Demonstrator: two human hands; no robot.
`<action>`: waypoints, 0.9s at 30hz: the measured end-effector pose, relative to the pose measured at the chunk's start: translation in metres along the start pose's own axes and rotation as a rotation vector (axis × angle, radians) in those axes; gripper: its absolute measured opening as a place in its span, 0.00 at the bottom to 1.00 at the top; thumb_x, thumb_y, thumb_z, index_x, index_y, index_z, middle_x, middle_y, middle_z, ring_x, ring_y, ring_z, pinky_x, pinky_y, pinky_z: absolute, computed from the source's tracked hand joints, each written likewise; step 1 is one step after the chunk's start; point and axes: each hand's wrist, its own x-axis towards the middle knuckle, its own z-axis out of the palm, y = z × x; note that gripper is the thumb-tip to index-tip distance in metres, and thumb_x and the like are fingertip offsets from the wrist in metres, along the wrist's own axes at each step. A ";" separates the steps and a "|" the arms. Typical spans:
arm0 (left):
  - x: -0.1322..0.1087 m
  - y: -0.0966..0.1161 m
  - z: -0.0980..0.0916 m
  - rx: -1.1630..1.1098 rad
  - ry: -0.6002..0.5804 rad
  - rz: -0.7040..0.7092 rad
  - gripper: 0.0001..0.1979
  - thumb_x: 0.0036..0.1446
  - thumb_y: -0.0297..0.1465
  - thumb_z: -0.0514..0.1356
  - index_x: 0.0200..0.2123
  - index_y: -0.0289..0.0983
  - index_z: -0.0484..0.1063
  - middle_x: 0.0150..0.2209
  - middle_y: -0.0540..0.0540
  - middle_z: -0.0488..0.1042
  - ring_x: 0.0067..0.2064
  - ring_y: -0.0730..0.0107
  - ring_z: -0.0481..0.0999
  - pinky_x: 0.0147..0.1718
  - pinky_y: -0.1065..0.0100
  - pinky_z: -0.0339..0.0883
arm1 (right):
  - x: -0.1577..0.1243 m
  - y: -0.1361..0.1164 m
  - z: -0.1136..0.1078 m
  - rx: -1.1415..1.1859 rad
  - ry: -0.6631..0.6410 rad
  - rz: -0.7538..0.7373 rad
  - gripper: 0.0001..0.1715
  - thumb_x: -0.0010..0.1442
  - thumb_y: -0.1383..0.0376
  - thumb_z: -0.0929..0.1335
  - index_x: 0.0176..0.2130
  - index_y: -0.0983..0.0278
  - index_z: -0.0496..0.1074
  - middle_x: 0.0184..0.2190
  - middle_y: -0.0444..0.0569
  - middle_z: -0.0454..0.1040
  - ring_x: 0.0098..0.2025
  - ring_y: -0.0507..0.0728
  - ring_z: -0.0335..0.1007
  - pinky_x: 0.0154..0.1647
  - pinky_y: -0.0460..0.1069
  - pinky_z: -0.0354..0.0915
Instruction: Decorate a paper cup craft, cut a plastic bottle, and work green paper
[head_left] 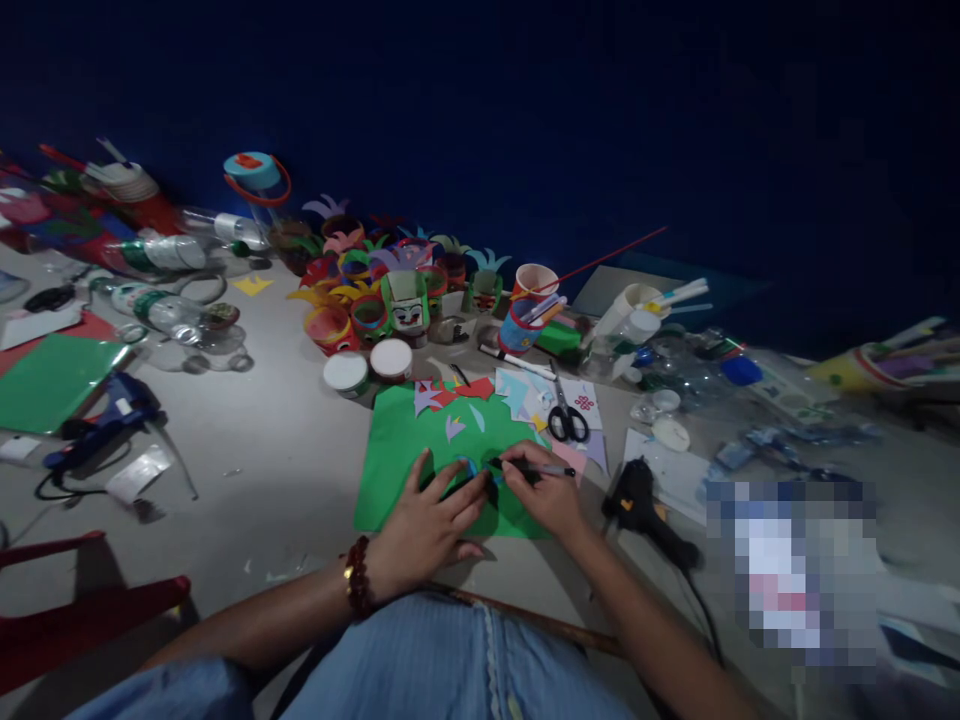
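My left hand [435, 515] lies flat with its fingers spread, pressing a small blue piece [469, 466] on the green sheet [390, 440]. A dark pen [547, 468] is pinched in my right hand [544, 495], its tip down near the blue piece. My fingers partly hide that piece, so its full shape does not show. Past the hands, small purple and blue paper scraps [454, 428] lie on the green sheet, with red scraps [465, 393] at its far edge. Black-handled scissors [568, 422] rest on paper scraps to the right.
Two lidded tubs [346, 373] stand beyond the sheet, before several decorated paper cups [409, 310]. A black glue gun [641, 510] sits right of my right hand, a blue glue gun [112, 420] at the left. Plastic bottles [157, 310] lie on both sides.
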 end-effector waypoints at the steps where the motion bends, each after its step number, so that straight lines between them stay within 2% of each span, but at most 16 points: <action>1: 0.000 0.000 0.000 0.001 -0.002 -0.001 0.33 0.63 0.55 0.51 0.64 0.44 0.62 0.68 0.46 0.61 0.66 0.50 0.59 0.65 0.37 0.44 | 0.000 0.000 0.000 0.001 0.000 -0.002 0.07 0.60 0.65 0.65 0.32 0.59 0.73 0.28 0.46 0.77 0.32 0.57 0.74 0.34 0.50 0.68; 8: -0.001 0.000 0.002 -0.013 -0.002 -0.001 0.32 0.64 0.55 0.50 0.64 0.43 0.61 0.69 0.46 0.60 0.66 0.50 0.59 0.65 0.36 0.42 | 0.000 0.001 -0.001 0.005 -0.003 -0.010 0.08 0.60 0.65 0.64 0.31 0.59 0.72 0.27 0.45 0.77 0.31 0.57 0.74 0.34 0.50 0.67; 27: -0.001 0.000 0.001 0.008 -0.008 -0.009 0.33 0.62 0.56 0.52 0.64 0.45 0.61 0.69 0.46 0.60 0.66 0.50 0.60 0.65 0.38 0.45 | -0.001 -0.002 -0.004 0.018 -0.006 -0.001 0.07 0.59 0.65 0.65 0.30 0.59 0.72 0.26 0.45 0.76 0.30 0.57 0.74 0.32 0.49 0.67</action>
